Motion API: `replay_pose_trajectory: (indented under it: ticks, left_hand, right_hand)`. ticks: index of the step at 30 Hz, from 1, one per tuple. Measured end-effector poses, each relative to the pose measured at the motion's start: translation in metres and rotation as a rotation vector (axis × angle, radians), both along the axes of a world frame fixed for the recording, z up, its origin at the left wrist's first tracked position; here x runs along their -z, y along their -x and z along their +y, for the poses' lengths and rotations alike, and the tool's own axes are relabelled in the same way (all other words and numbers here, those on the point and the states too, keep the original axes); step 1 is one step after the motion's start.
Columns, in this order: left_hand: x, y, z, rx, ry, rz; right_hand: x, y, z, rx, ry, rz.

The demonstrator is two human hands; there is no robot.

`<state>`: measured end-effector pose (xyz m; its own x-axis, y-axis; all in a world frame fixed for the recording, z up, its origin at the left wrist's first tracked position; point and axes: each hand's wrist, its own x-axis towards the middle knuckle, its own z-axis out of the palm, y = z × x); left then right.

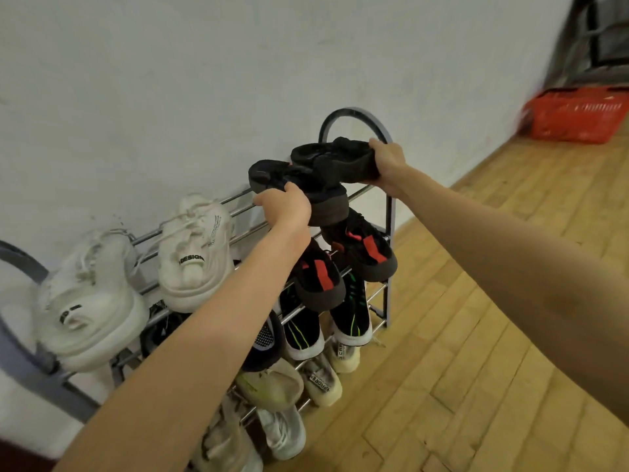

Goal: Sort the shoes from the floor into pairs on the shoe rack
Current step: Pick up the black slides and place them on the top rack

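Head view: each hand's fingers clamp a black shoe [335, 158] above the rack [389, 212]; a white sneaker [194, 253] reads "DESIGN".

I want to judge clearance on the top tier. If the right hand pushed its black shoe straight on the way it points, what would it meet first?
Probably the white wall behind the shoe rack; right hand aims its black shoe that way, though depth is unclear.
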<state>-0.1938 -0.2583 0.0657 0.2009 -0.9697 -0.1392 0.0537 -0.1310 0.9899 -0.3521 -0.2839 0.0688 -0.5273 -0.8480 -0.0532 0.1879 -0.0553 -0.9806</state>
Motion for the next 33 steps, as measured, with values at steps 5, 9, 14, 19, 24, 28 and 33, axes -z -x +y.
replay_pose_trajectory:
  ticks: [5, 9, 14, 19, 24, 28, 33]
  left_hand:
    - [0.003, 0.0, -0.006, 0.057, -0.02, 0.027]
    - [0.002, -0.01, 0.001, 0.223, 0.011, -0.095]
    - [-0.003, -0.026, 0.013, 0.362, 0.067, -0.174]
    - [-0.004, -0.03, 0.016, 0.455, 0.212, -0.459]
    - [0.006, -0.028, 0.016, 0.467, 0.362, -0.637]
    - [0.017, -0.022, 0.015, 0.392, 0.484, -0.696]
    - [0.022, -0.001, 0.009, 0.297, 0.515, -0.708]
  right_hand:
    - [0.017, -0.002, 0.005, -0.009, 0.001, 0.391]
    - [0.026, -0.006, 0.024, -0.126, 0.072, 0.674]
    - [0.028, 0.006, 0.027, -0.143, 0.068, 1.005]
    - [0.02, 0.02, 0.019, -0.057, -0.056, 1.182]
    - [0.013, 0.033, 0.02, 0.0, -0.085, 1.261]
    - [0.021, 0.039, 0.026, -0.021, -0.122, 1.4]
    - [0.024, 0.039, 0.027, -0.021, -0.117, 1.407]
